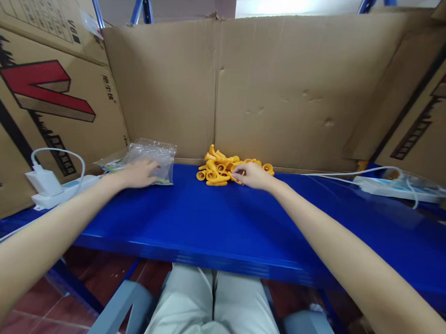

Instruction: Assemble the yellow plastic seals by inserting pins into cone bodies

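My left hand (140,173) lies over a stack of clear plastic bags (164,157) at the left of the blue table, fingers stretched out and resting on the film. Toward the back middle is a heap of yellow pipe-shaped plastic pieces (217,169) with flared, hollow ends. My right hand (252,175) reaches into the right side of this heap. Its thumb and fingers are curled together around a yellow piece (240,181), mostly hidden by the fingers.
Cardboard panels (285,91) wall off the back of the blue table (198,215), with printed boxes (45,90) on the left. A white power strip (64,192) with a plugged-in charger sits left. Another strip (399,189) with cables lies right.
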A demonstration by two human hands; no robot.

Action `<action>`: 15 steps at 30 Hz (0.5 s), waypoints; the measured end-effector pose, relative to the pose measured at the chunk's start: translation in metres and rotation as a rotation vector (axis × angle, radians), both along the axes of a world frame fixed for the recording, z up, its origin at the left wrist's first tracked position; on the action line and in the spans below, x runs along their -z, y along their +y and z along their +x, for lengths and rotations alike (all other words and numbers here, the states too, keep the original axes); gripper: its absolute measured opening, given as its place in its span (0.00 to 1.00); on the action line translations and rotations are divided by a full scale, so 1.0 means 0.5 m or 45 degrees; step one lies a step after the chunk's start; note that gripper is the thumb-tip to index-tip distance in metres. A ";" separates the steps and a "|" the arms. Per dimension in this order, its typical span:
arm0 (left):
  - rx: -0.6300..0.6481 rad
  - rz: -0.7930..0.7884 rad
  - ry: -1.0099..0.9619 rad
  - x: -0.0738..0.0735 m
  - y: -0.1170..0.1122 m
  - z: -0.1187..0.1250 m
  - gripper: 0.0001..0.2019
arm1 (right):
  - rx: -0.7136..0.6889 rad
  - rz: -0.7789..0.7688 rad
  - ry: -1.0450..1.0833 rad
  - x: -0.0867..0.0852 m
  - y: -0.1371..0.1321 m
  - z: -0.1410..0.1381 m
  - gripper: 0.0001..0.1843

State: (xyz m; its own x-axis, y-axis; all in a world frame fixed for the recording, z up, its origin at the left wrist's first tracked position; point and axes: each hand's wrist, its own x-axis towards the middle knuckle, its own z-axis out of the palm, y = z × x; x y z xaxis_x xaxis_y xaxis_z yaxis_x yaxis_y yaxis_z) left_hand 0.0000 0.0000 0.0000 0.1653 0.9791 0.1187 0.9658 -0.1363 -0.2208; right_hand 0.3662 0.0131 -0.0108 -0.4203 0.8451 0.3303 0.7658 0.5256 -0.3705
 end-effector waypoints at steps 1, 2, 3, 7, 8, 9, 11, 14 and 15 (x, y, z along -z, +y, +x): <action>0.023 -0.075 0.027 0.015 0.002 0.024 0.27 | 0.016 0.052 -0.077 0.000 -0.001 0.003 0.08; 0.064 -0.132 0.043 0.031 0.008 0.042 0.27 | 0.033 0.094 -0.145 0.002 -0.002 0.007 0.08; 0.085 -0.165 0.050 0.045 0.016 0.053 0.27 | 0.053 0.127 -0.200 0.005 -0.003 0.012 0.08; 0.048 -0.140 0.061 0.080 0.069 0.046 0.24 | 0.163 0.197 -0.269 0.026 -0.002 0.038 0.11; 0.046 -0.127 0.079 0.082 0.084 0.036 0.23 | 0.191 0.206 -0.258 0.032 -0.001 0.045 0.11; 0.055 -0.125 0.096 0.080 0.098 0.026 0.23 | 0.217 0.210 -0.245 0.038 0.001 0.051 0.12; 0.071 -0.145 0.118 0.073 0.123 0.007 0.23 | 0.262 0.203 -0.225 0.048 0.006 0.063 0.12; 0.002 -0.188 0.077 0.059 0.149 -0.016 0.24 | 0.317 0.186 -0.208 0.056 0.012 0.078 0.12; -0.053 -0.193 0.036 0.056 0.156 -0.023 0.24 | 0.333 0.182 -0.204 0.057 0.013 0.081 0.12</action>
